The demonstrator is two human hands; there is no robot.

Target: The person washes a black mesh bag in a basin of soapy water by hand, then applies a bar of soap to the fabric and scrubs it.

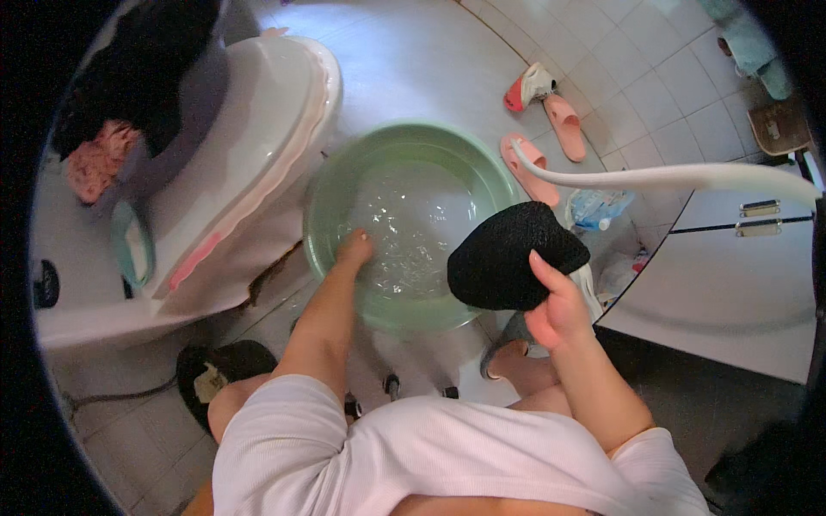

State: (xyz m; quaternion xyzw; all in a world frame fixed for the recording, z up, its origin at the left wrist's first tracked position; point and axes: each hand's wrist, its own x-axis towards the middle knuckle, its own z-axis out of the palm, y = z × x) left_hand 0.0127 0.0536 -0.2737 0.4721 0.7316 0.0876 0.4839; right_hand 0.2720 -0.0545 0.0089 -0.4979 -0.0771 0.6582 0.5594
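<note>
A round green plastic basin (413, 322) stands on the floor before me, with clear rippling water (413, 226) in it. My left hand (355, 248) reaches into the basin at its left side. Its fingers are partly under the water, and whether they hold anything is hidden. Over the basin's right rim, my right hand (560, 306) grips a black textured fabric item (503, 264), rounded at one end. The thumb lies on top of the fabric and the other fingers are behind it. Whether it is a cap or a slipper cannot be told.
At the left is a white bathtub (258, 129) with dark clothing (155, 71) over it. Pink slippers (564, 126) and a white-and-red shoe (529, 87) lie beyond the basin. A white cabinet (723, 277) and a blue plastic package (594, 208) are right, under a long white curved piece (645, 175).
</note>
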